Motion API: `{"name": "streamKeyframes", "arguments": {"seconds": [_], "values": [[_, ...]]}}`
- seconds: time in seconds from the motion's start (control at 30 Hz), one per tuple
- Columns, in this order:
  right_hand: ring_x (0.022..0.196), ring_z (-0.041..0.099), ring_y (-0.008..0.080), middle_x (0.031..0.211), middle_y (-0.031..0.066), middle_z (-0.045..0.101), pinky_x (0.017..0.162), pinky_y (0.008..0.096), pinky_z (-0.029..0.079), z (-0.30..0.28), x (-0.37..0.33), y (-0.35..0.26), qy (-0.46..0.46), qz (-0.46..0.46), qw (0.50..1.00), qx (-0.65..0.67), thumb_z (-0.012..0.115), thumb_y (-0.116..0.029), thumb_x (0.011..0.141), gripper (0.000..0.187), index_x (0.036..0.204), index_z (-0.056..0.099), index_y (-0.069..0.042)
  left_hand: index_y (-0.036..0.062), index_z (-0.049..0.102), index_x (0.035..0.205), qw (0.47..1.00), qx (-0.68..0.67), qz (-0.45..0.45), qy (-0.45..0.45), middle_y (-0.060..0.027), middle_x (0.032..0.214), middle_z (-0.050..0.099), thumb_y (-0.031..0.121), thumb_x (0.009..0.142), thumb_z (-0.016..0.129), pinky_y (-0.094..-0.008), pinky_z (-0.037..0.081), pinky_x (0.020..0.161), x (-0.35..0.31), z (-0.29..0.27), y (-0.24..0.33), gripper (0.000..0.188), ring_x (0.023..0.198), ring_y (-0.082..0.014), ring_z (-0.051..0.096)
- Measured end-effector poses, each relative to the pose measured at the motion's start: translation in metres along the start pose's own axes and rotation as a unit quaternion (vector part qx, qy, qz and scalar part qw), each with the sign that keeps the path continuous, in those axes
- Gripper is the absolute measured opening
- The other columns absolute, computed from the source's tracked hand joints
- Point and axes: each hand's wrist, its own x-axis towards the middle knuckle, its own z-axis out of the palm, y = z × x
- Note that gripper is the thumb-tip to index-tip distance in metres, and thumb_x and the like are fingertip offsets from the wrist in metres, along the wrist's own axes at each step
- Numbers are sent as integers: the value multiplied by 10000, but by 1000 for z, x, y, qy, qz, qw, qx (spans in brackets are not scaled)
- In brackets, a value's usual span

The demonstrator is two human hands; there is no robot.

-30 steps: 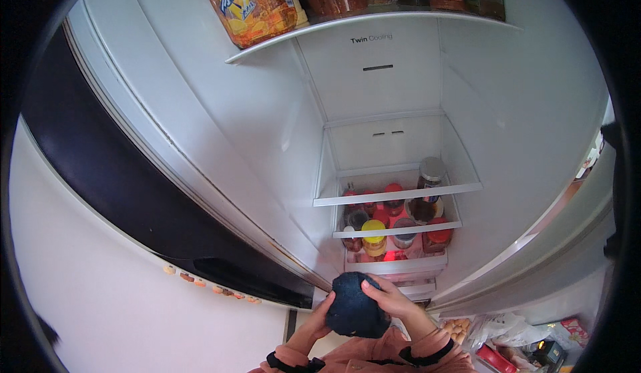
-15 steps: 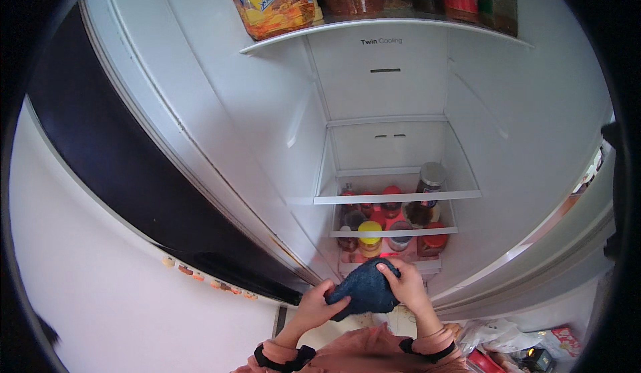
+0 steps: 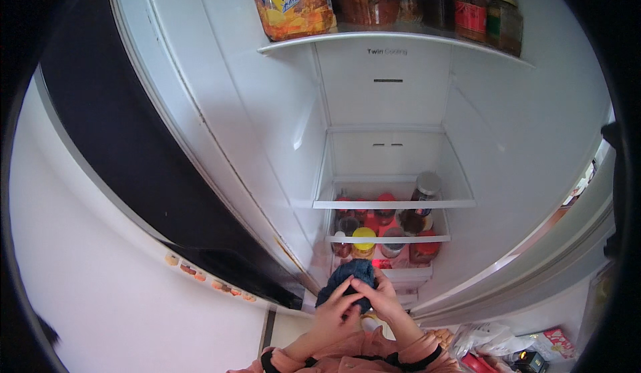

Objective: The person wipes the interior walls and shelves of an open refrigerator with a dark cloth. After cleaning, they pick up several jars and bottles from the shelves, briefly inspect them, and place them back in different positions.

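A dark blue cloth (image 3: pixel 347 276) is bunched between my two hands, in front of the open fridge and low in the view. My left hand (image 3: pixel 336 316) grips its near side, slightly blurred, with the fingers reaching across the cloth. My right hand (image 3: pixel 382 297) closes on the right side of the same cloth, its fingers meeting those of the left. Part of the cloth is hidden behind my fingers. Beyond it, jars stand low in the fridge, among them one with a yellow lid (image 3: pixel 364 238).
A fridge shelf (image 3: pixel 387 204) crosses above the lower jars; one grey-lidded jar (image 3: pixel 427 185) stands there. The upper shelf (image 3: pixel 374 35) carries an orange package (image 3: pixel 297 13) and jars. At left is the dark door edge (image 3: pixel 133 126). Plastic bags (image 3: pixel 487 339) lie lower right.
The cloth, spread between my hands before, is now gathered into a smaller bundle. My hands have come together, and the view has shifted a little.
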Motion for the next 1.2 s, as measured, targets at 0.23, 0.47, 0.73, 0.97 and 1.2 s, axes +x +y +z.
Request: {"name": "streamKeyframes", "arguments": {"seconds": [0.23, 0.47, 0.73, 0.97, 1.2], "values": [[993, 595, 141, 1111, 52, 621, 898, 295, 484, -2, 11, -18, -59, -7, 996, 71, 692, -60, 864, 387, 1213, 530, -16, 41, 478, 1312, 986, -94, -58, 128, -133, 1301, 529, 152, 755, 809, -310, 471, 899, 13, -14, -22, 658, 1079, -175, 563], [1159, 498, 186, 1278, 114, 499, 993, 325, 412, 8, 33, -38, -26, -58, 996, -61, 673, -162, 908, 605, 1381, 342, 18, 6, 433, 1333, 894, -382, -204, 113, -93, 1207, 576, 120, 828, 740, -328, 452, 961, 38, 5, -28, 601, 1087, -181, 562], [1347, 349, 248, 1492, 193, 309, 1098, 380, 313, -1, 66, -107, -123, -244, 877, -395, 843, -223, 728, 944, 1485, 306, -47, 18, 459, 1324, 857, -445, -170, 197, -77, 1209, 577, 274, 911, 672, -307, 455, 936, 130, 23, -11, 530, 1082, -167, 557], [975, 641, 238, 1118, 153, 656, 892, 343, 503, -50, 211, -220, 65, -160, 932, -318, 773, -94, 685, 699, 1318, 504, 30, 70, 524, 1334, 954, -270, -87, 94, -163, 1367, 495, 462, 919, 583, -454, 335, 1076, 242, 29, -39, 574, 1281, -310, 441], [1073, 599, 402, 1155, 233, 630, 947, 446, 478, -178, 348, -291, 228, -218, 595, -740, 755, -182, 746, 524, 1198, 576, 13, 26, 657, 1159, 910, 357, 24, 209, -296, 1390, 420, 377, 871, 624, -629, 182, 1097, 245, 50, -102, 455, 1318, -494, 324]]}}
